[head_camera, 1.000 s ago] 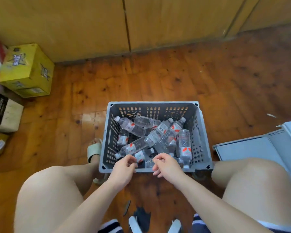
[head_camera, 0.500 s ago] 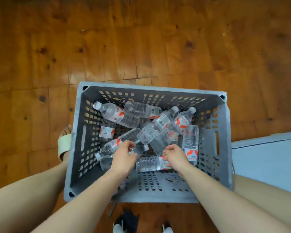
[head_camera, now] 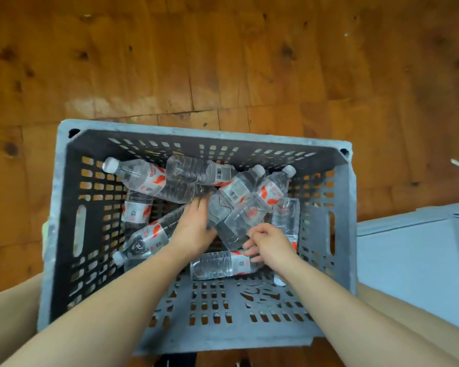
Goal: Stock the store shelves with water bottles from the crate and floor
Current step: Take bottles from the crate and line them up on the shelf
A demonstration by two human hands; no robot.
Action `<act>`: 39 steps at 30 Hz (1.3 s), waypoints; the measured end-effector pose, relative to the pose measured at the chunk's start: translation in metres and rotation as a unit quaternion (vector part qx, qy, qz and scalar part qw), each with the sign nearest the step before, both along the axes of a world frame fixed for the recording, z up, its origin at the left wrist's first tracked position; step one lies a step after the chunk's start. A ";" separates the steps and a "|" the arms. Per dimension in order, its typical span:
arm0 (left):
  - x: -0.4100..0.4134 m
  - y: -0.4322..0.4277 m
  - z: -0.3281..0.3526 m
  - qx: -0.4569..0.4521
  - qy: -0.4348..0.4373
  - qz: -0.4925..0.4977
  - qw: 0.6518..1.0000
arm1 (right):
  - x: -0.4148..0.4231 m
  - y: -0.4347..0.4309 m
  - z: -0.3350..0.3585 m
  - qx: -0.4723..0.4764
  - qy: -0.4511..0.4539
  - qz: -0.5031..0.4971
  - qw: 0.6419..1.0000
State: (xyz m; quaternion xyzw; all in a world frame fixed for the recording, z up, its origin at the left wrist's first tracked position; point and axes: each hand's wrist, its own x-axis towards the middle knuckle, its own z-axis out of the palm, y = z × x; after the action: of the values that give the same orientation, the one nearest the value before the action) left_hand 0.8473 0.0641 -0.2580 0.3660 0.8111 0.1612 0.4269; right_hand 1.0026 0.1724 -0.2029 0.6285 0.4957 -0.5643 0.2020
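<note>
Reaching deeper than half a sec ago, both hands are now well inside the grey crate [head_camera: 196, 131]; a sec back they were only at its near rim. L hand [head_camera: 194, 229] has pushed on past the bottle at lower left [head_camera: 149, 237]. Its fingers are stretched out, released, w/ tips against the centre bottle [head_camera: 231, 202] in the pile, gripping nothing I can see. R hand [head_camera: 272, 243] has barely shifted: fingers curl down over the label end of the near bottle [head_camera: 217, 264], which lies flat on the crate's base, thumb hidden. The bottles haven't moved much; the whole lot lies in the crate, none lifted, no shelf in view. So the pick is only starting: R looks set to lift first, L prob. needs to close on one. Wood floor [head_camera: 223, 62] all round, pale box [head_camera: 408, 260] at right.
</note>
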 end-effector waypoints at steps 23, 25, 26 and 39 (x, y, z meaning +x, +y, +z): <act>0.092 -0.182 0.307 0.100 -0.356 0.317 0.873 | 0.043 -0.140 0.218 -0.014 0.301 -0.125 0.945; 0.114 -0.207 0.321 0.073 -0.342 0.278 0.895 | 0.074 -0.160 0.222 -0.042 0.321 -0.160 0.933; 0.122 -0.215 0.325 0.059 -0.332 0.256 0.906 | 0.085 -0.169 0.223 -0.052 0.324 -0.174 0.929; 0.200 -0.192 0.367 0.069 -0.161 0.014 0.985 | 0.190 -0.206 0.264 0.035 0.372 -0.296 0.879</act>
State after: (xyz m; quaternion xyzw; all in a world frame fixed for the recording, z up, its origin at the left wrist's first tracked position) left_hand 1.0469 -0.1283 0.1086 0.3520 0.7242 0.2793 0.5231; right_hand 1.1921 -0.0340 0.0609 0.4963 0.3444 -0.7725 -0.1959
